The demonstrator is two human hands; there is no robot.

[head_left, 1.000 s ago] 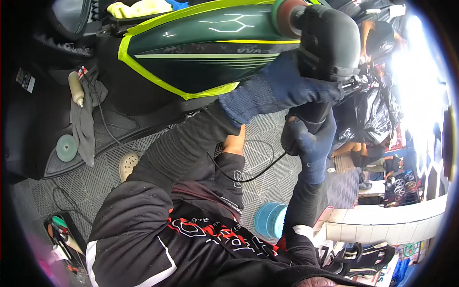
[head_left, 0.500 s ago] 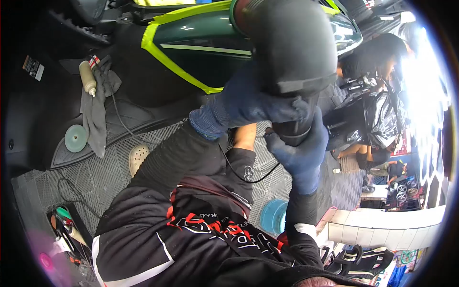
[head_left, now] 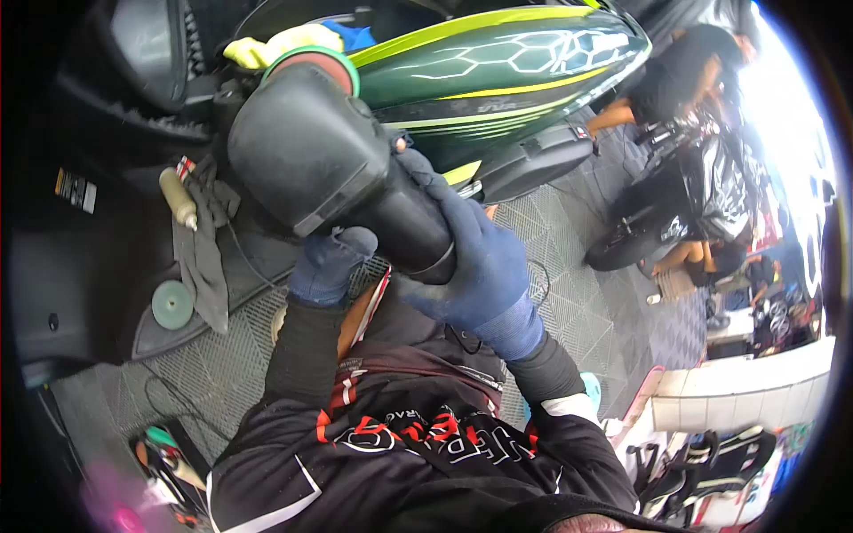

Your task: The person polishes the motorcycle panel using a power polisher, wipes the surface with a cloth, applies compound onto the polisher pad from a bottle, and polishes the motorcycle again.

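A black power polisher point(head_left: 302, 147) fills the upper middle, its round pad point(head_left: 311, 64) edged in green with reddish-brown behind. My right hand point(head_left: 480, 266), in a blue glove, is wrapped round the polisher's handle. My left hand point(head_left: 324, 266), gloved too, is under the polisher's head; its thumb shows against the housing and its other fingers are mostly hidden. The pad is at the left end of a glossy dark green motorcycle panel point(head_left: 498, 80) with yellow-green stripes. Whether the pad touches the panel, I cannot tell.
Left lie a capped bottle point(head_left: 178, 200), a grey cloth point(head_left: 206, 284) and a round green pad point(head_left: 173, 305). A yellow cloth point(head_left: 280, 44) is behind the polisher. Tools sit in a tray point(head_left: 173, 471) at lower left. A person point(head_left: 684, 80) works beside another motorcycle point(head_left: 662, 204) at right.
The polisher has swung left across the panel with both hands on it. My left hand has moved from the handle area to below the head. The view has shifted, showing more panel.
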